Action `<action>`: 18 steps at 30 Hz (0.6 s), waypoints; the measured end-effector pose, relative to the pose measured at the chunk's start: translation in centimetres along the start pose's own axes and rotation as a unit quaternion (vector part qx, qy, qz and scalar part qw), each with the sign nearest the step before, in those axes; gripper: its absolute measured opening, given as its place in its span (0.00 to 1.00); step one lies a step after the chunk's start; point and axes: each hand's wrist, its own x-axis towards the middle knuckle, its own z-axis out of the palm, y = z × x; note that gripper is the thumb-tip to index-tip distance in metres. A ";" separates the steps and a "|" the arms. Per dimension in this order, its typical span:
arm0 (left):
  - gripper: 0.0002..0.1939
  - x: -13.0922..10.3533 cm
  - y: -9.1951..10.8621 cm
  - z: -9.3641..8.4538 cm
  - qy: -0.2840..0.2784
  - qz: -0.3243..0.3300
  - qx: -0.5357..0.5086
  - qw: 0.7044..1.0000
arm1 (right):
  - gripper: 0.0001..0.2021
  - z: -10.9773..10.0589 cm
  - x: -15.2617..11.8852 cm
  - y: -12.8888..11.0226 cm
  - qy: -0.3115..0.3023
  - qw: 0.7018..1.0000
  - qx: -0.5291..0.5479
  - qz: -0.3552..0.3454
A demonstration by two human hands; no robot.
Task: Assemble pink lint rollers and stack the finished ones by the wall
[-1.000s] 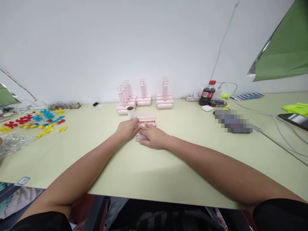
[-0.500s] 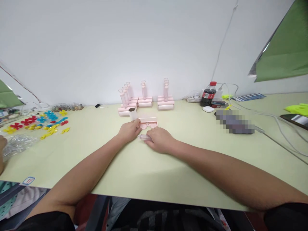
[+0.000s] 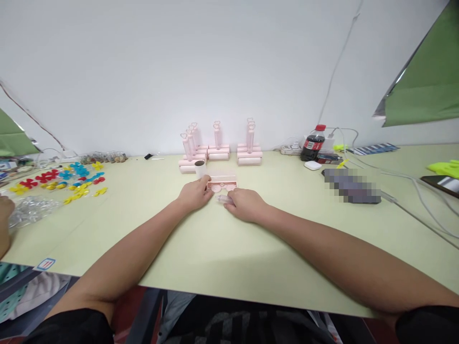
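Note:
A pink lint roller case (image 3: 223, 183) with rounded parts along its near edge lies on the table before me. My left hand (image 3: 195, 193) is closed on the left end of this case, its fingertips partly hidden. Just behind that hand a white sticky paper roll (image 3: 200, 169) stands upright. In my right hand (image 3: 247, 204) is a translucent pale-pink lint roller handle (image 3: 225, 198), its tip pointing left. The fingers are closed around the handle, close to the case's near right edge.
Pink lint rollers (image 3: 250, 155) with heart-topped handles stand along the wall. Flower-like coloured pieces (image 3: 77, 181) and clear plastic bags (image 3: 34, 210) lie left, near another person's hand (image 3: 5, 222). A cola bottle (image 3: 313, 143), a white case (image 3: 312, 165) and cables are on the right.
My right hand has moved slightly to the right and away from me with the handle. The left hand stays at the case's left end. The whole view has shifted a little.

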 end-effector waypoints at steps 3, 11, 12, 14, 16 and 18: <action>0.16 -0.8 0.9 -1.8 0.014 -0.001 -0.023 1.000 | 0.15 -0.1 -0.1 -0.1 0.005 1.000 0.012 0.002; 0.18 -3.2 4.9 -3.9 -0.038 0.102 -0.035 0.993 | 0.12 -0.4 -0.4 -0.9 0.042 0.995 0.081 -0.027; 0.18 -3.2 4.6 -3.9 -0.059 0.086 -0.051 0.993 | 0.13 -0.3 -0.3 -0.8 0.044 0.994 0.092 -0.025; 0.19 -3.1 3.4 -3.9 -0.080 0.058 -0.118 0.988 | 0.14 -0.1 -0.1 -0.6 0.047 0.992 0.116 -0.009; 0.20 -2.9 2.0 -4.0 -0.074 0.036 -0.221 0.972 | 0.12 0.1 0.1 -0.4 0.051 0.989 0.139 0.008; 0.19 -2.9 1.2 -4.2 -0.060 0.002 -0.320 0.946 | 0.12 0.1 0.1 -0.3 0.054 0.986 0.156 0.016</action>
